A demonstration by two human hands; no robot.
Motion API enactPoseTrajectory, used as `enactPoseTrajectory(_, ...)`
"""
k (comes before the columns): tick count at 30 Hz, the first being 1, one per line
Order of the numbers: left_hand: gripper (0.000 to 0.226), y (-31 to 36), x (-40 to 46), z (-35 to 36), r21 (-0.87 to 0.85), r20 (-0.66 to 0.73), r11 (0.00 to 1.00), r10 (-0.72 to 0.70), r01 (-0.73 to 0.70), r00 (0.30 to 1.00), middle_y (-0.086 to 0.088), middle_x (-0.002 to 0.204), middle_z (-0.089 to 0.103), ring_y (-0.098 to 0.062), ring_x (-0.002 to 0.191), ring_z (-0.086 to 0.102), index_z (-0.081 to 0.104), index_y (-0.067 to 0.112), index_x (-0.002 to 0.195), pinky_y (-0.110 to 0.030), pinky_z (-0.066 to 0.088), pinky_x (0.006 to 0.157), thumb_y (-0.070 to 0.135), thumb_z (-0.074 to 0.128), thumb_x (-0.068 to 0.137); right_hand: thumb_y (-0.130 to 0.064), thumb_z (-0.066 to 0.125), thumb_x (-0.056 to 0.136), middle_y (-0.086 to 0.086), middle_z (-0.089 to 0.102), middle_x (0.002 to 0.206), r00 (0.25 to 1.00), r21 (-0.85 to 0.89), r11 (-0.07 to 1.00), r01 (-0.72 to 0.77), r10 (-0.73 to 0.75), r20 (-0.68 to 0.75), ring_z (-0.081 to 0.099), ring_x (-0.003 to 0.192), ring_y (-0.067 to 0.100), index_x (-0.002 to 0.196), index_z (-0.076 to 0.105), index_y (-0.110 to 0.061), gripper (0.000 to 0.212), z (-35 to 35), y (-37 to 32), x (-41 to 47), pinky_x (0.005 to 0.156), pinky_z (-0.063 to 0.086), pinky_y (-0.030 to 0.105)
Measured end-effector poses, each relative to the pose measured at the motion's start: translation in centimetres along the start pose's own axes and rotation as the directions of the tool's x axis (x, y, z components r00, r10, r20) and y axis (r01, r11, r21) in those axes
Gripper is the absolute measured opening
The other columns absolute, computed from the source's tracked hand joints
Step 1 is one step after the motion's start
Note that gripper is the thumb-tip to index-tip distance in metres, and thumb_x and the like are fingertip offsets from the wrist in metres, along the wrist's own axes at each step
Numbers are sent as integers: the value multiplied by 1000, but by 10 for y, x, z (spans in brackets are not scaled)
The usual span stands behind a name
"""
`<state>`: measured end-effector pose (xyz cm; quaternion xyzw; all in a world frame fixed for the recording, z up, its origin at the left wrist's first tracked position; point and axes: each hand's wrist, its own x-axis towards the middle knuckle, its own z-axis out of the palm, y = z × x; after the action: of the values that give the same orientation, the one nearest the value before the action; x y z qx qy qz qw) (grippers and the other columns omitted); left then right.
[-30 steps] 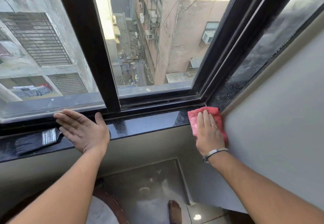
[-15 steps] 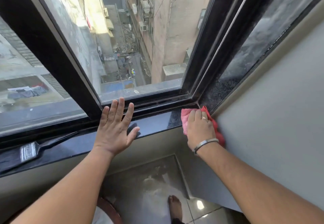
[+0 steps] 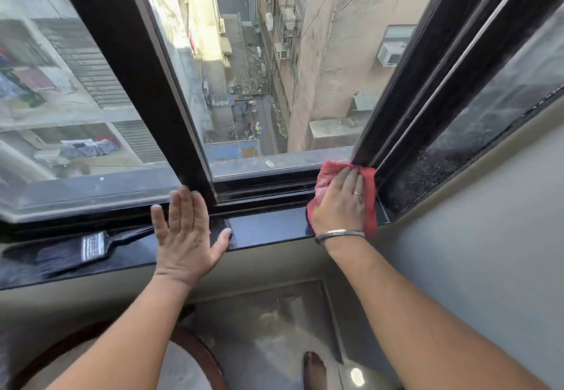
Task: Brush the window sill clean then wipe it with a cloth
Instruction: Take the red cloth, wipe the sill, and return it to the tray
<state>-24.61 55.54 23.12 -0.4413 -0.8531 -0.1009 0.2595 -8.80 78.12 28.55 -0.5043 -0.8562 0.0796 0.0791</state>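
The dark polished window sill [image 3: 268, 231] runs left to right below the black window frame. At its right end my right hand [image 3: 340, 203] lies flat on a red cloth [image 3: 369, 194], pressing it into the corner against the frame. My left hand [image 3: 186, 234] rests flat on the middle of the sill, fingers spread and reaching the frame, holding nothing. A black paint brush [image 3: 76, 250] with a metal ferrule lies on the sill to the left of that hand, its handle pointing right.
Black window frame bars [image 3: 146, 90] rise behind the sill, with glass and a deep street drop beyond. A grey wall [image 3: 488, 252] closes the right side. Below are a tiled floor, a bare foot [image 3: 314, 368] and a round wooden-rimmed seat [image 3: 195, 356].
My right hand pushed the cloth up from the sill's edge into the frame corner. My left hand left the brush area and moved right to the middle of the sill.
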Motion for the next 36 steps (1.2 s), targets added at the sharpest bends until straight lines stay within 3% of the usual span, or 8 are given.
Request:
enactPoseTrajectory(4,118,-34,-14,-3,-7,117,986,-164,166,980,-10,160,-31,-31,148,-23,-21,5,151,-57,-15,116,69,44,78,-27,54,86,27,30,152,999,-109,993,51,-50,14,27,142,38,144,27,7,73,2,-17,-11,118,23,46)
enactPoseTrajectory(13,116,-40,-12,3,-71,189,984,-148,163,971,-11,160,-30,-33,148,-24,-21,6,151,-63,-10,117,70,41,77,-41,65,75,27,34,148,881,-19,887,462,-457,120,33,136,41,147,32,-10,85,21,-127,-77,114,27,46)
enactPoseTrajectory(19,116,-38,-10,3,-69,195,984,-150,166,969,-12,161,-27,-34,149,-21,-19,6,152,-62,-9,117,69,43,76,-26,66,73,19,60,125,790,-192,775,602,-613,-2,63,97,34,128,57,-14,57,9,-58,-34,85,52,39)
enactPoseTrajectory(23,116,-37,-9,6,-67,211,983,-155,173,965,-13,162,-24,-35,149,-18,-16,5,153,-61,-10,118,69,43,75,-32,66,84,14,61,119,879,-385,799,462,-469,82,62,89,31,128,56,-14,49,-10,6,3,74,51,38)
enactPoseTrajectory(29,115,-34,-5,6,-54,233,981,-168,186,958,-14,162,-24,-35,149,-20,-15,4,152,-61,-9,118,68,41,75,-21,51,90,19,40,150,962,-296,917,268,-270,37,45,131,36,143,37,-5,57,-26,37,-4,105,40,43)
enactPoseTrajectory(32,114,-33,-5,5,-53,237,981,-171,189,956,-14,162,-25,-35,149,-21,-15,3,152,-61,-10,118,67,40,75,-13,56,76,19,45,147,841,-90,837,539,-541,3,44,133,40,145,40,-10,71,-7,-9,-59,112,34,48)
enactPoseTrajectory(34,114,-34,-5,6,-61,231,980,-170,188,958,-12,161,-26,-35,148,-22,-15,4,152,-60,-12,118,67,40,75,-20,56,79,17,30,157,732,-2,741,672,-664,152,29,142,39,151,25,-21,78,13,-47,-84,117,22,50)
enactPoseTrajectory(36,113,-35,-5,8,-64,221,982,-160,178,962,-12,161,-27,-34,148,-22,-17,5,153,-60,-11,118,66,39,75,-26,56,83,18,15,160,706,13,739,673,-649,285,17,145,40,152,13,-23,81,30,-72,-90,120,13,49)
